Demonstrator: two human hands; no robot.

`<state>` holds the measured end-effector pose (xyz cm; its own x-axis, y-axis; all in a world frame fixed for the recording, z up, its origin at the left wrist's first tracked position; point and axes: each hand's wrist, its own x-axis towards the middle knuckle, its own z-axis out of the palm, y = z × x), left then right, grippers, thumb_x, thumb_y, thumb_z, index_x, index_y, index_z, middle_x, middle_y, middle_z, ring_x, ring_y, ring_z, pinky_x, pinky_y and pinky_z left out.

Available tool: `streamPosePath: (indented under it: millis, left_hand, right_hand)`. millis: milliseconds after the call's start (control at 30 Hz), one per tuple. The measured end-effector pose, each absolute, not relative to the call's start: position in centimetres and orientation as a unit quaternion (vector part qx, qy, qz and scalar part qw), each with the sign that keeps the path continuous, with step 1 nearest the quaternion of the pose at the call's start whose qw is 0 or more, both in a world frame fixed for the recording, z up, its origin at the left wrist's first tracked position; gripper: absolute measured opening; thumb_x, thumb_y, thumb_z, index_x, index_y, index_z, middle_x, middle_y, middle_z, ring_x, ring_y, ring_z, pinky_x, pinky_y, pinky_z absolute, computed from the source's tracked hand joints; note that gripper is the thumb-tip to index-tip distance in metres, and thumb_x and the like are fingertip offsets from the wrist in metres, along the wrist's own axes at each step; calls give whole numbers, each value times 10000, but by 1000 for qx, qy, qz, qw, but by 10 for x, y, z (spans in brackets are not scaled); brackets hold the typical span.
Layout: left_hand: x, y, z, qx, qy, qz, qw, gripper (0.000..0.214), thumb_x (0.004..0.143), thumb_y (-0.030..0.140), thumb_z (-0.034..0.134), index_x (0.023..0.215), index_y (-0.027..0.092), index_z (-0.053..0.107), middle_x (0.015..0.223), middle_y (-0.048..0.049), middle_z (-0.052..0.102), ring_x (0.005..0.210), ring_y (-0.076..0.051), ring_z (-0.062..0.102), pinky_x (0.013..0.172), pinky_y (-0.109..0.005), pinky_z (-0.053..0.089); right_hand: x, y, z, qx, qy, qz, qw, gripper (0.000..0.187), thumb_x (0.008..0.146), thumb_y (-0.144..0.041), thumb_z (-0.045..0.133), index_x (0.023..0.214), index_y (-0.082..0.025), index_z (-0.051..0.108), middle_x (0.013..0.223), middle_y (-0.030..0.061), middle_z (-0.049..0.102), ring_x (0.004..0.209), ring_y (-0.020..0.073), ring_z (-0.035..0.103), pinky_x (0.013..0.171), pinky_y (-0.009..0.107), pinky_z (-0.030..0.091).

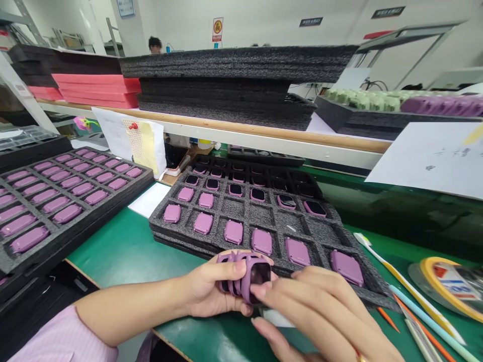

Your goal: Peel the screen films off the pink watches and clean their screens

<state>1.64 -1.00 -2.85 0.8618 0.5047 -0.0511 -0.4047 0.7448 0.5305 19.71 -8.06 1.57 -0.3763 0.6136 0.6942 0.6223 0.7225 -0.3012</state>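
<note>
My left hand (222, 281) is closed around several purple smartwatch cases (247, 274), held side by side in a row. The nearest one shows a dark, glossy screen (260, 276) facing right. My right hand (320, 311) has its fingers stretched out, with fingertips at that screen and the thumb held apart below. A white piece (279, 318) shows partly under the right fingers; I cannot tell what it is. Just beyond both hands lies a dark foam tray (241, 208) holding purple cases (234, 231), some face down, others with dark screens up. Several of its pockets are bare.
On the left, another foam tray (90, 211) holds rows of purple cases. At right lie a toothbrush (407, 281), slim tools (418, 327) and a roll of yellow tape (426, 281). A shelf (226, 131) carrying black foam sheets (226, 90) crosses above the green table (181, 327).
</note>
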Motion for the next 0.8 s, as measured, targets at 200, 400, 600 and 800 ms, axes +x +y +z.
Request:
streamPosePath:
  millis: [200,400,600,800]
  left_hand:
    - [23,-15,-31,274,151,291,904,434,643,353,921,932,124,693,803,-47,686,651,-99,645,455,-123,374]
    - [20,-17,-32,240,115,237,934,582,741,573,802,1057,90,727,981,-150,749,875,-226,732,609,-191,489]
    - [20,-18,-32,233,113,235,937,533,714,524,845,1000,86,745,909,-124,762,790,-190,753,486,-129,446]
    - [19,-18,-30,219,179,232,931,518,707,426,883,1094,131,707,1066,-148,763,909,-239,770,609,-131,547]
  right_hand:
    - [187,-66,5,-409,-795,67,443,460,856,-274,746,1280,-229,574,887,35,670,740,175,654,635,278,586]
    - [196,-63,6,-422,-777,95,458,431,850,-317,757,1234,-258,570,1035,65,702,974,241,682,832,349,605]
    - [196,-64,9,-397,-810,78,424,512,865,-246,728,1334,-252,524,1120,89,708,1018,256,690,863,396,602]
    - [247,-38,15,-501,-776,-36,382,300,869,-329,702,1154,-242,670,1052,81,738,947,264,708,841,426,583]
